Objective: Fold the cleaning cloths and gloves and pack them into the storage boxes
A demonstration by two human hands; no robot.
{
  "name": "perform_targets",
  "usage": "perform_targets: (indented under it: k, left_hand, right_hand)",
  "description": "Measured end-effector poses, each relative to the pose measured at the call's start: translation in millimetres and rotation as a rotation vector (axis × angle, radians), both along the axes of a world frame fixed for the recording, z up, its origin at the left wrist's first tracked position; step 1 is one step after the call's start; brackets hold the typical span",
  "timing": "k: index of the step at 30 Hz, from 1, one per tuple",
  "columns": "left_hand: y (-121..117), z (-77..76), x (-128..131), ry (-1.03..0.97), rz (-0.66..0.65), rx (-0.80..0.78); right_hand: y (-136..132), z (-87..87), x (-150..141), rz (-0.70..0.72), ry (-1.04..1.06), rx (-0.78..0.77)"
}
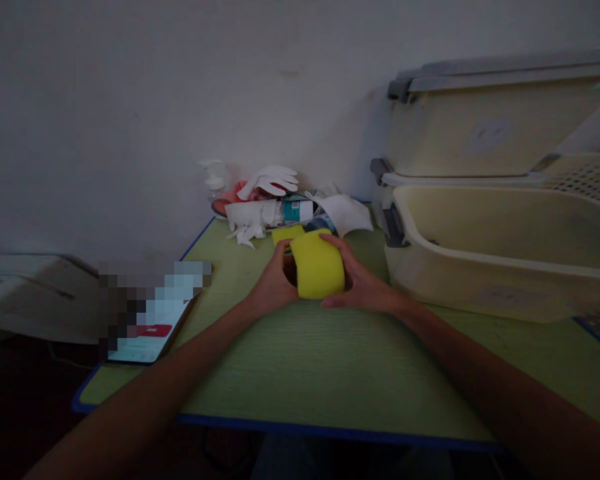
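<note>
A yellow sponge (319,267) is held between my two hands above the middle of the green table (300,373). Its sides look bent, curving between my fingers. My left hand (274,283) grips it from the left, the fingers partly hidden behind it. From the right, my right hand (357,280) closes on it, with fingers at the top edge and the thumb near the lower corner. Just behind the sponge lies another flat yellow piece (286,234), partly covered by it.
Behind my hands is a pile with white gloves (270,181), a bottle with a teal label (291,211) and a white cloth-like piece (347,212). A pump bottle (213,177) stands by the wall. Cream bins (480,287) rise at right; a lit tablet (150,343) lies left.
</note>
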State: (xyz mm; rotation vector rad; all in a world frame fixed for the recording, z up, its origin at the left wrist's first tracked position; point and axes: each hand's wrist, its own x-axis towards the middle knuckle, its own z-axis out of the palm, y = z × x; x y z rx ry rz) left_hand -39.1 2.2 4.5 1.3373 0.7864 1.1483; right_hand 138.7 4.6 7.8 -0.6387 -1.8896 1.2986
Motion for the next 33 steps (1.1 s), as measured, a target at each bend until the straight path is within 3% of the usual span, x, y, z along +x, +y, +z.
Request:
perform_targets:
  k: [5, 14, 22, 28, 33]
  left_hand:
    - [-1, 4.6, -1, 0.042, 0.049, -0.026]
    - [-4, 6.5, -3, 0.287, 0.134, -0.035]
    - [-2, -5.2, -5, 0.219, 0.051, 0.016]
    - [0, -6.9, -3, 0.129, -0.024, 0.145]
    - [1, -4.6, -5, 0.113, -0.09, 0.15]
  right_hand:
    - [3, -4.1, -4, -0.101, 0.109, -0.033]
    - [4, -4.7, -6, -0.156, 0.195, -0.12]
    - [6, -5.1, -4, -0.222, 0.161, -0.131]
    - [3, -4.2, -7, -0.176, 0.153, -0.146]
    - [2, -1.8, -5, -0.135, 0.081, -0.075]
